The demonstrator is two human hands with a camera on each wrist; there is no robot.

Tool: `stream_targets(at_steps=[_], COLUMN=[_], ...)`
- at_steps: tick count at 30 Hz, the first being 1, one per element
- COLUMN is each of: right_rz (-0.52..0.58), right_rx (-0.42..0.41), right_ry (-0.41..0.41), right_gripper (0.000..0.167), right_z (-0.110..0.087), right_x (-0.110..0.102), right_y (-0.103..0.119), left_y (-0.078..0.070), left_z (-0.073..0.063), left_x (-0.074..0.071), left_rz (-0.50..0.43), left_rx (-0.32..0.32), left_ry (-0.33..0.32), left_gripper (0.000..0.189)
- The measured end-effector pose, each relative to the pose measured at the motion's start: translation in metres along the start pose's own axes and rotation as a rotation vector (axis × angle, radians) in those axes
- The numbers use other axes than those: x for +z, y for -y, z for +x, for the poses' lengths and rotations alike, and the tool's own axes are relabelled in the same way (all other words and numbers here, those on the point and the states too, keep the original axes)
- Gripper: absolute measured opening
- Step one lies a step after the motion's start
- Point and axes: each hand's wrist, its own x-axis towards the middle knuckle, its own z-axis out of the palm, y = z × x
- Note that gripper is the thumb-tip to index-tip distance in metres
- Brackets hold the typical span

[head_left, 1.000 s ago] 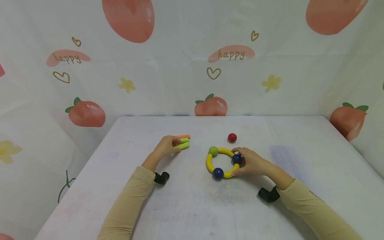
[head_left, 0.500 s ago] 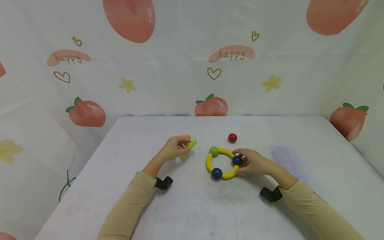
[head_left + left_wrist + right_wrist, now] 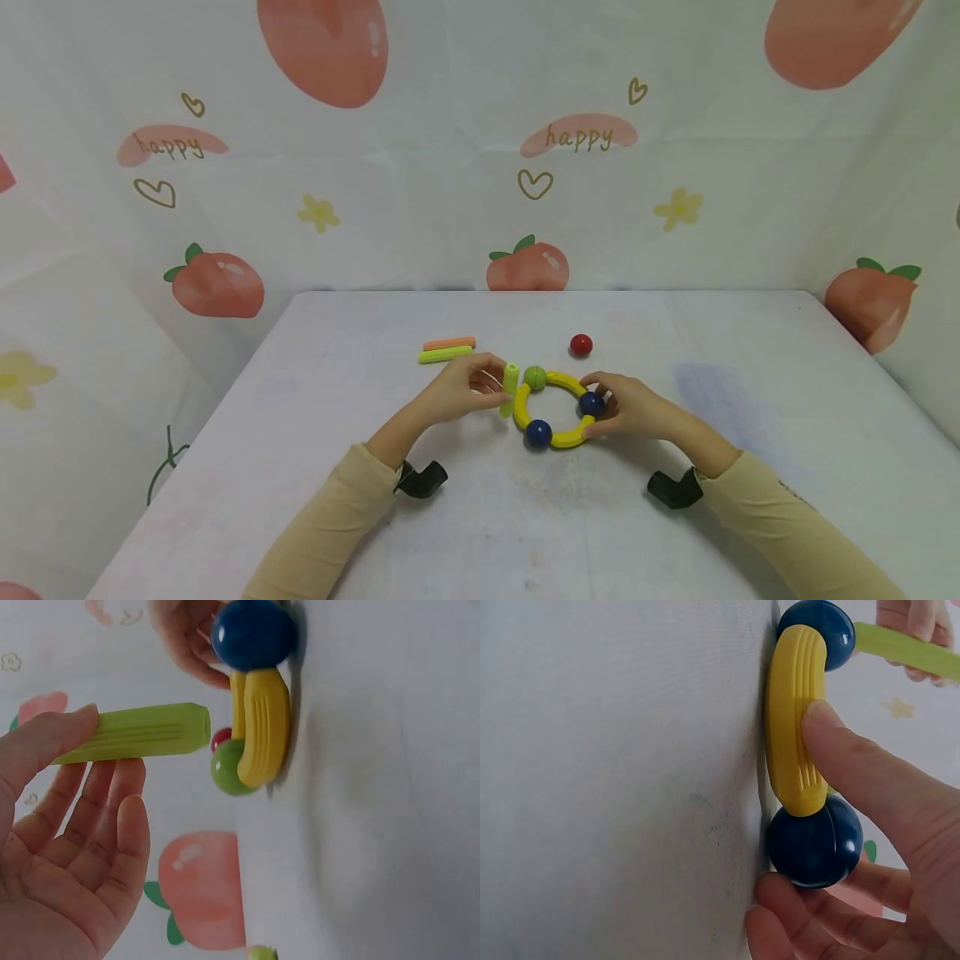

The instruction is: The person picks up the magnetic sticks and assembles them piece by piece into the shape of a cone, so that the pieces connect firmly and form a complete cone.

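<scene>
My left hand (image 3: pixel 467 392) pinches a lime-green ribbed rod (image 3: pixel 157 731) between thumb and fingers, holding it upright just left of a ring. Curved yellow bars (image 3: pixel 521 407) make up this ring, joined by a green ball (image 3: pixel 535 378) and two blue balls (image 3: pixel 538 433). It lies flat on the table. At its right side, my right hand (image 3: pixel 637 407) holds the ring: in the right wrist view the thumb presses a yellow bar (image 3: pixel 795 727) and the fingers curl against a blue ball (image 3: pixel 814 841).
An orange rod (image 3: pixel 450 342) and another lime-green rod (image 3: pixel 446 355) lie side by side behind my left hand. A red ball (image 3: pixel 581 345) sits beyond the ring. A patterned curtain (image 3: pixel 420 167) hangs behind the table's far edge.
The left hand has picked up one lime-green rod from beside the others, brought it right to the ring and turned it upright. My right hand stays on the ring, which has shifted slightly.
</scene>
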Motion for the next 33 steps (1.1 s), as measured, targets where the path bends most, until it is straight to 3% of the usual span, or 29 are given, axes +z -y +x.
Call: stream_targets(at_steps=[14,33], right_rz=[-0.014,0.003], right_rx=[-0.029,-0.016], right_ry=[-0.014,-0.009], right_gripper=[0.073,0.073], right_z=[-0.001,-0.001], right_x=[0.001,0.001], right_y=[0.0,0.001], left_y=[-0.011,-0.01], left_z=[0.002,0.005], left_x=[0.021,0.027], left_rz=[-0.039,-0.029], left_rx=[0.051,0.07], left_ry=[0.08,0.098], left_gripper=[0.031,0.029])
